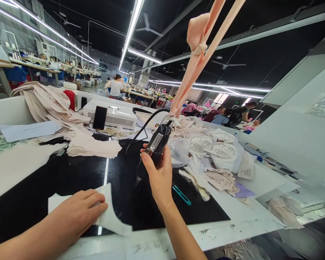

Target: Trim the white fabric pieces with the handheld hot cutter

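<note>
From afar I have the right hand (pixel 160 177) grasping a black tool (pixel 160 141), tied to a pink strap (pixel 188 79) above the black mat (pixel 203 211); the left hand (pixel 82 209) lies flat, unclenched, on a white sheet (pixel 110 213).

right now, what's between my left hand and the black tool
The head view shows the white piece, then bare black board, between your left hand and the black tool.

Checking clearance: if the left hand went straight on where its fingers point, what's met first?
Past the edge of the white piece and some bare black mat, the left hand would likely meet the right wrist first; depth is unclear, so it might pass underneath.
</note>
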Motion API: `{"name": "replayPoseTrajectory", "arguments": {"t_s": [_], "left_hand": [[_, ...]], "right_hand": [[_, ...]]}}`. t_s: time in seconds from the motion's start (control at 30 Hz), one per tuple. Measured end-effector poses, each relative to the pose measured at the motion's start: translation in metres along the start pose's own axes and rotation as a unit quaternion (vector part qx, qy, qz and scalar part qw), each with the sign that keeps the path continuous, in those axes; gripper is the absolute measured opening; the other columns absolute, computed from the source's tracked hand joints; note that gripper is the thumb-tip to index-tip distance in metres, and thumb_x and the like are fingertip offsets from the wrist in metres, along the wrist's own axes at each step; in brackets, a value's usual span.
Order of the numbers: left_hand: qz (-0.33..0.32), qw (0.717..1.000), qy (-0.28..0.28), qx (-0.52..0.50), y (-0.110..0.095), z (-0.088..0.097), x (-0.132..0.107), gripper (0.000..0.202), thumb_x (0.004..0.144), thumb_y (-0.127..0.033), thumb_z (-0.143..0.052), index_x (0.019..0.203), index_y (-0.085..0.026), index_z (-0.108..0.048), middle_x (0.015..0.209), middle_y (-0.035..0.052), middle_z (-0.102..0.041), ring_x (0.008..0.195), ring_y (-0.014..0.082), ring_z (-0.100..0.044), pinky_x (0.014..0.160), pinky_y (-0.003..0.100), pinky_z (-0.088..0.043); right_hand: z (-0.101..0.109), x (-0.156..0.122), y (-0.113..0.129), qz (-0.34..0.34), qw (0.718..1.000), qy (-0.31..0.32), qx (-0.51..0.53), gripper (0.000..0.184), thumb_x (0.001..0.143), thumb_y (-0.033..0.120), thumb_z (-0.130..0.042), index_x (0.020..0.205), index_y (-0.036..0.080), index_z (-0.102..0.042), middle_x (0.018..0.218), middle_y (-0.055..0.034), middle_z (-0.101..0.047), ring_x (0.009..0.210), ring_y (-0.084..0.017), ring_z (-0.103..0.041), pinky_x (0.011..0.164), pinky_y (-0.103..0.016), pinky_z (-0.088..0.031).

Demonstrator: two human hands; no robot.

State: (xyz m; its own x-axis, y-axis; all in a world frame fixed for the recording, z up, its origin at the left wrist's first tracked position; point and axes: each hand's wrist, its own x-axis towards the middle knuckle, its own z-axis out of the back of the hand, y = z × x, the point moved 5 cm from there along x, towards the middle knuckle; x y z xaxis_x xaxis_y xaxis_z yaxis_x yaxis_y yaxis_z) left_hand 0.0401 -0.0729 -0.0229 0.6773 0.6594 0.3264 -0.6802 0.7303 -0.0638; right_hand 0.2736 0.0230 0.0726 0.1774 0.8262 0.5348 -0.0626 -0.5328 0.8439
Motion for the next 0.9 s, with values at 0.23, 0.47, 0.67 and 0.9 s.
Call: {"name": "replayPoseTrajectory", "arguments": {"t_s": [0.23, 0.47, 0.67, 0.9], "left_hand": [[-0.006, 1.0, -0.011, -0.01, -0.004, -0.009, -0.004, 0.057, 0.096, 0.014, -0.061, 0.133, -0.024, -0.084, 0.133, 0.0045, -0.09, 0.118, 0.0257, -0.087, 0.107, 0.034, -0.07], [-0.021, 0.999, -0.039, -0.032, -0.007, -0.01, -0.004, 0.055, 0.095, 0.011, -0.07, 0.134, -0.025, -0.081, 0.132, 0.0034, -0.089, 0.119, 0.0246, -0.086, 0.111, 0.031, -0.067], [-0.036, 0.998, -0.052, -0.006, -0.01, -0.008, 0.002, 0.053, 0.095, 0.008, -0.07, 0.136, -0.023, -0.082, 0.133, 0.0053, -0.09, 0.121, 0.0265, -0.086, 0.109, 0.033, -0.067], [-0.049, 0.996, -0.068, -0.022, -0.016, -0.008, 0.014, 0.032, 0.114, -0.002, -0.067, 0.138, -0.015, -0.082, 0.129, 0.0134, -0.089, 0.117, 0.0256, -0.085, 0.111, 0.034, -0.068]], "right_hand": [[-0.017, -0.001, 0.01, -0.001, 1.0, 0.022, -0.012, 0.046, 0.084, 0.054, -0.098, 0.112, 0.029, -0.07, 0.098, 0.0014, -0.083, 0.089, -0.022, -0.078, 0.088, -0.038, -0.069], [-0.031, -0.01, 0.019, -0.005, 1.0, 0.004, -0.024, 0.048, 0.081, 0.052, -0.097, 0.108, 0.03, -0.065, 0.091, 0.0043, -0.079, 0.08, -0.02, -0.073, 0.08, -0.036, -0.066], [-0.041, -0.013, 0.021, -0.012, 0.999, -0.005, -0.045, 0.044, 0.084, 0.051, -0.096, 0.104, 0.031, -0.063, 0.088, 0.004, -0.079, 0.079, -0.02, -0.075, 0.079, -0.036, -0.067], [-0.038, -0.013, 0.011, 0.017, 0.998, -0.049, -0.023, 0.047, 0.087, 0.054, -0.096, 0.109, 0.031, -0.061, 0.088, 0.0055, -0.08, 0.068, -0.017, -0.072, 0.07, -0.034, -0.065]]}}
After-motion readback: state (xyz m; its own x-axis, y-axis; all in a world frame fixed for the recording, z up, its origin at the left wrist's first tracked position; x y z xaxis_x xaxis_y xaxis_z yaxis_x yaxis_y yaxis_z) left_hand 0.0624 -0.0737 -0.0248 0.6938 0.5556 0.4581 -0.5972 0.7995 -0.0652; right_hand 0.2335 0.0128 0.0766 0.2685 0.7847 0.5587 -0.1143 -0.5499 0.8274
